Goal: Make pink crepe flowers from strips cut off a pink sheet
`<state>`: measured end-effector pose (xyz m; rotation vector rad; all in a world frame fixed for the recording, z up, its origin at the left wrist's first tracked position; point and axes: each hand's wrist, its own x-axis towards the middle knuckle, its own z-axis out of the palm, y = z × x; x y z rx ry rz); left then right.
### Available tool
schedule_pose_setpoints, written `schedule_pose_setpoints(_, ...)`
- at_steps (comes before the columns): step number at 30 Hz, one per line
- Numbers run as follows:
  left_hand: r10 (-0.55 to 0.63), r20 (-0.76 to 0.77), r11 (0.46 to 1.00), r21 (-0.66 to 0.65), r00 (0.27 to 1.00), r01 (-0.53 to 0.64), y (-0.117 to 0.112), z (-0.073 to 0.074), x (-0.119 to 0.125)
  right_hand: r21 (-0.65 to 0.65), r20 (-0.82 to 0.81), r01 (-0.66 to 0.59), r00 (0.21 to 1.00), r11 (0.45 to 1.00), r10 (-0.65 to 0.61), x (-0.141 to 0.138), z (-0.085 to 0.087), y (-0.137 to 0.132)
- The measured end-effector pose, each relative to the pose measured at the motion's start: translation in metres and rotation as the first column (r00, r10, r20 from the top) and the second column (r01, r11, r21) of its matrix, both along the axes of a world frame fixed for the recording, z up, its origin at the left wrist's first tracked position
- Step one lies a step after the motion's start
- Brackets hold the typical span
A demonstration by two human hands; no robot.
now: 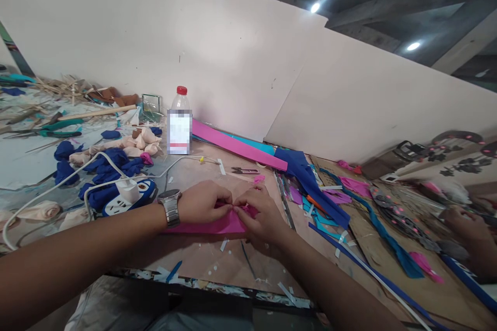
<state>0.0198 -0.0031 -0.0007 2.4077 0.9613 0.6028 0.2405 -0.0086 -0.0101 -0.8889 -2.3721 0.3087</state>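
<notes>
A flat pink sheet [217, 225] lies on the brown worktable [217, 264] in front of me. My left hand [204, 201], with a metal watch [170, 207] on the wrist, pinches the sheet's upper edge. My right hand [261, 214] pinches the same edge right beside it, fingertips of both hands touching over a small crumpled pink bit [241, 209]. Both hands have their fingers closed on the pink material.
A clear bottle [179, 123] with a red cap stands behind my hands, near small snips [244, 170] and a white power strip [126, 197] with cable. Blue and beige fabric pieces lie left; pink, blue and teal strips lie right. Another person's hand [462, 220] works at far right.
</notes>
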Motion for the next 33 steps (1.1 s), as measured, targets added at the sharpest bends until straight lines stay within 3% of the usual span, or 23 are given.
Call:
schedule_pose_setpoints(7,0.062,-0.156,0.967,0.255,0.986,-0.021,0.0,-0.007,0.003,-0.057,0.011,0.015,1.0,0.998,-0.014,-0.002,0.001,-0.001)
schedule_pose_setpoints(13,0.034,-0.197,0.951,0.307,0.98,0.029,-0.001,-0.011,0.004,-0.119,0.007,0.022,1.0,0.993,-0.021,-0.003,0.002,-0.003)
schedule_pose_setpoints(19,0.039,-0.209,0.959,0.283,0.977,0.023,-0.001,-0.012,0.006,-0.115,-0.023,0.005,1.0,0.993,-0.008,-0.001,0.003,-0.002)
schedule_pose_setpoints(26,0.015,-0.107,0.991,0.136,0.994,0.0,-0.003,-0.005,0.004,-0.108,0.011,0.04,0.999,0.993,-0.039,-0.003,0.004,-0.002)
schedule_pose_setpoints(33,0.0,-0.071,0.999,0.04,0.998,0.002,0.0,-0.001,0.001,-0.073,0.0,-0.007,1.0,0.997,0.007,-0.001,0.003,-0.001)
